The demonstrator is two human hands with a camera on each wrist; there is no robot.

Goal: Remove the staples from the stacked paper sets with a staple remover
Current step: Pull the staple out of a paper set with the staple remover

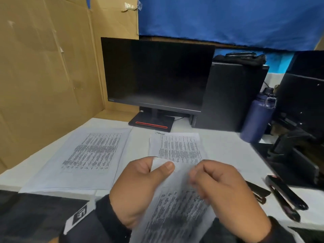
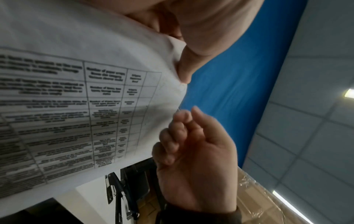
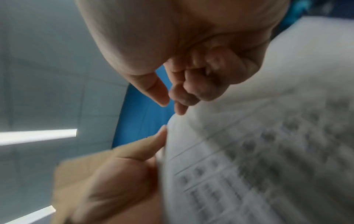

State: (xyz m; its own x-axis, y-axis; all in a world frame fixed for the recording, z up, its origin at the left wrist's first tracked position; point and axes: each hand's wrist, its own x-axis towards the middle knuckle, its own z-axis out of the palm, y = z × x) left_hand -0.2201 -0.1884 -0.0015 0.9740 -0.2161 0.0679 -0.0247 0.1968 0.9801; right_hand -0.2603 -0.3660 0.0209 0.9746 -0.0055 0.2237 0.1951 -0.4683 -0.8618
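My left hand [image 1: 158,168] holds a stapled paper set [image 1: 175,207] up in front of me, thumb pinching its top corner. In the left wrist view the printed table on the paper set [image 2: 76,106] faces the camera, and a tiny metal staple [image 2: 179,108] shows at its edge. My right hand [image 1: 198,174] hovers at that corner with fingers curled. Its thumb and forefinger tips stand slightly apart with nothing plainly between them. Two black hand tools [image 1: 285,195] lie on the table to the right, untouched by either hand; I cannot tell which is the staple remover.
Two more printed paper stacks lie on the white table, one at the left [image 1: 93,155] and one at the middle [image 1: 177,148]. Behind stand a dark monitor [image 1: 157,74], a black computer case [image 1: 233,95] and a blue bottle [image 1: 257,118]. Cardboard walls the left side.
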